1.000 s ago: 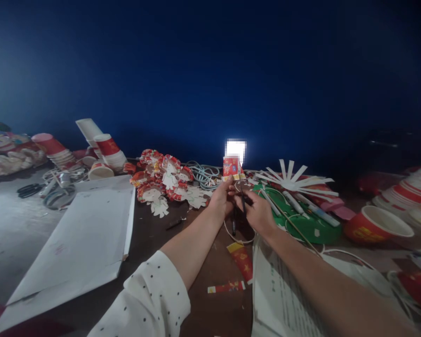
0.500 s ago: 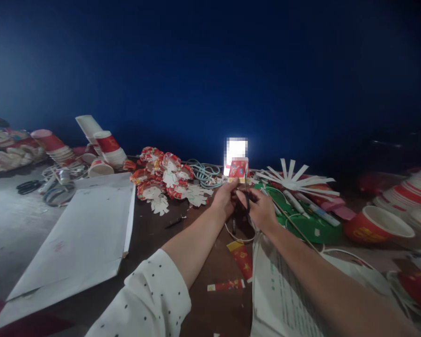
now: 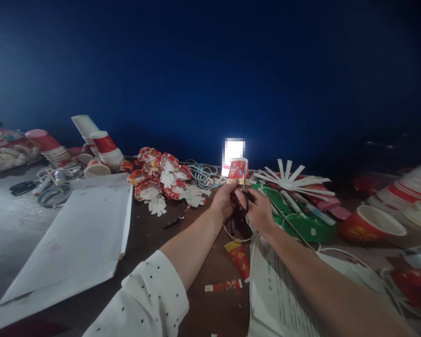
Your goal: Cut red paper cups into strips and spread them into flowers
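My left hand (image 3: 225,200) grips a red printed paper piece (image 3: 237,170) by its lower edge, the thumb lying on its front. In my right hand (image 3: 259,208), closed round the handles, is a pair of scissors (image 3: 246,199); the blades point up along the paper's right side. Whether the blades are apart I cannot tell. Below the hands, a red and yellow paper strip (image 3: 239,260) and a narrower red strip (image 3: 224,285) lie on the brown table.
Left of my hands sit cut-out paper figures (image 3: 168,173) and a white board (image 3: 80,234). Stacked paper cups (image 3: 107,147) stand behind. To the right are a green base (image 3: 312,227) with markers, a white fringed paper cup (image 3: 289,180), a red cup (image 3: 368,224) and printed sheets (image 3: 273,290).
The whole view has shifted slightly, so most things sit a little further left. My hands keep hold of the paper and scissors; the scissors' handles show slightly lower.
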`<state>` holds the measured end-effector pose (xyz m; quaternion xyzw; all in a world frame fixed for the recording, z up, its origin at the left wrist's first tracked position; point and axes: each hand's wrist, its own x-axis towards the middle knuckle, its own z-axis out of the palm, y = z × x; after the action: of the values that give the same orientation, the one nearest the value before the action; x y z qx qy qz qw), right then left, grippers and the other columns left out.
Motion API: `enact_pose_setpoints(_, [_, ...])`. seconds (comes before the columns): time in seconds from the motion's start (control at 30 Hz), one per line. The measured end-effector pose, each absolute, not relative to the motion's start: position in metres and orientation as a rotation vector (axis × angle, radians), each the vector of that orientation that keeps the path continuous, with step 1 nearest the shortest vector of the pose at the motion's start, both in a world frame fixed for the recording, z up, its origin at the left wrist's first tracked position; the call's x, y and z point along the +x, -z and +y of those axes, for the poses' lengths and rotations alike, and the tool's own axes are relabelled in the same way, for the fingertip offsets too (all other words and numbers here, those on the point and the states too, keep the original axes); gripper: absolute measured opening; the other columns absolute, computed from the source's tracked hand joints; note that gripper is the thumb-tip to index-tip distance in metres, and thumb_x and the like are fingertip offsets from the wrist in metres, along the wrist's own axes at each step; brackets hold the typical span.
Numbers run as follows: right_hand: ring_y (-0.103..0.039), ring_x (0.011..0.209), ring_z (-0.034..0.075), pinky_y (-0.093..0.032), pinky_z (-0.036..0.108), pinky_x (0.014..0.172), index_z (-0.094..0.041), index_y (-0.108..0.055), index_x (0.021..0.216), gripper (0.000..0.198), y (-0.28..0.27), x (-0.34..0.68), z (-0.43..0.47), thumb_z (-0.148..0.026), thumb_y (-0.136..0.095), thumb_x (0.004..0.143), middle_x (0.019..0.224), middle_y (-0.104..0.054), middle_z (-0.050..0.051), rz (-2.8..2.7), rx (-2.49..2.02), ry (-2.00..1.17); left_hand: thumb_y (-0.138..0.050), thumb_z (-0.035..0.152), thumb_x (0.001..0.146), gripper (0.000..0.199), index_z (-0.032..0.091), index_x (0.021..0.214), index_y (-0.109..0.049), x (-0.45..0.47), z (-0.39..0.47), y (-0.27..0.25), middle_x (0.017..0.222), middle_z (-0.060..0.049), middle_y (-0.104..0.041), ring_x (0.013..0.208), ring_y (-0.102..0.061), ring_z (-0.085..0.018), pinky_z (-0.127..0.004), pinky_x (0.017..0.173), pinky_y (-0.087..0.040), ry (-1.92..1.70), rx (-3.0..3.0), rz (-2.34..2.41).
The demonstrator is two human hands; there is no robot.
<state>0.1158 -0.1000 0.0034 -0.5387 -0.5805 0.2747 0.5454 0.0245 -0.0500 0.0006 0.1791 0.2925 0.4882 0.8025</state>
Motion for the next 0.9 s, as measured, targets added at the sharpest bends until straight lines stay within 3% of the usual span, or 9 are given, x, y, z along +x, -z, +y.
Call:
enact_pose_setpoints(0.3, [-0.048, 0.046, 0.01, -0.038, 0.023, 0.048, -0.018, -0.057, 0.061, 0.038, -0.018, 0.117, -0.098, -0.052, -0.07, 0.069, 0.052, -0.056, -0.002, -1.132, -1.301, -0.852, -0.074, 0.037, 0.07, 0.031, 0.015, 0.069, -0.052, 0.027, -0.046, 0.009, 0.048, 0.004, -0.052, 0.036, -0.045, -0.007, -0.02, 0.038, -0.032, -1.055, 0.578, 0.514])
enact_pose_setpoints(0.9, [-0.042, 0.039, 0.008, -0.03, 0.023, 0.039, -0.018, -0.061, 0.068, 0.039, -0.023, 0.123, -0.099, -0.055, -0.074, 0.063, 0.048, -0.052, -0.005, -1.088, -1.283, -0.924, -0.077, 0.018, 0.068, 0.025, 0.013, 0.073, -0.053, 0.018, -0.04, 0.004, 0.057, 0.006, -0.047, 0.046, -0.038, 0.0, -0.011, 0.039, -0.025, -1.134, 0.312, 0.533])
